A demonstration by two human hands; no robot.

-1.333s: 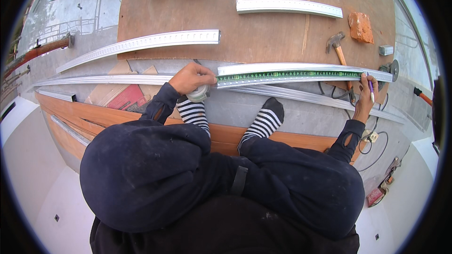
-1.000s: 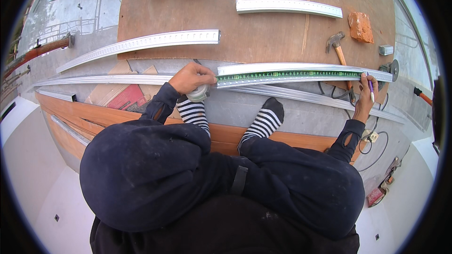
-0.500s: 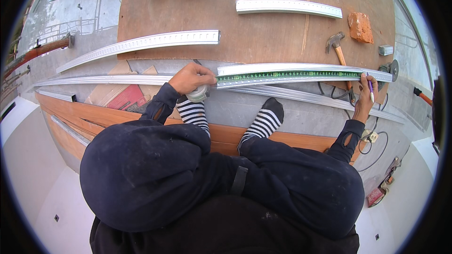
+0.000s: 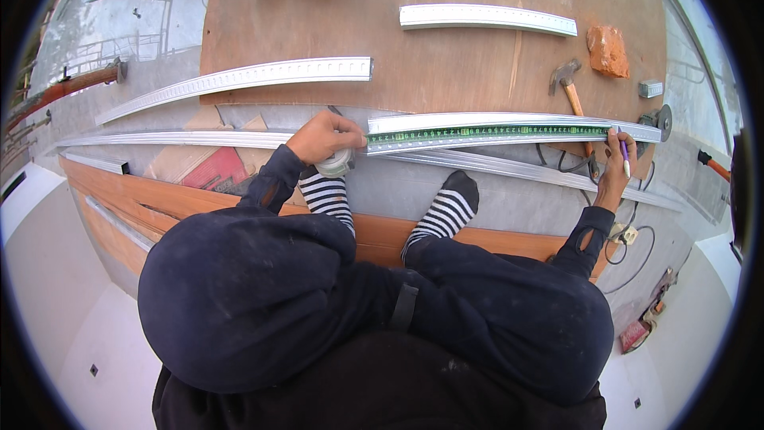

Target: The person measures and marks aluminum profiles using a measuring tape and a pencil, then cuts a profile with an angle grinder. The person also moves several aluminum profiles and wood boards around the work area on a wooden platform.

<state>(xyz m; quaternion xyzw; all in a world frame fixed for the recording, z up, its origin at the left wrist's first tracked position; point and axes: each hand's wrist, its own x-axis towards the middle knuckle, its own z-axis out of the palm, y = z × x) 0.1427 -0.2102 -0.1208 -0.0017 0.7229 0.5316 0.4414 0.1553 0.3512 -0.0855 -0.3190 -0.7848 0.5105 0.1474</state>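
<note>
Left hand (image 4: 322, 137) on tape measure (image 4: 485, 134) along metal channel (image 4: 509, 121), right hand (image 4: 617, 161) with pen (image 4: 624, 156)

I am looking down on a building site or rough outdoor work area. Long metal channel strips (image 4: 239, 76) lie across a worn plywood sheet (image 4: 446, 56) and bare concrete floor (image 4: 517, 199). A hammer (image 4: 569, 84) and a broken brick (image 4: 609, 49) sit far right, power cords (image 4: 629, 247) trail near right, and orange timber boards (image 4: 159, 203) edge the slab at left.
</note>
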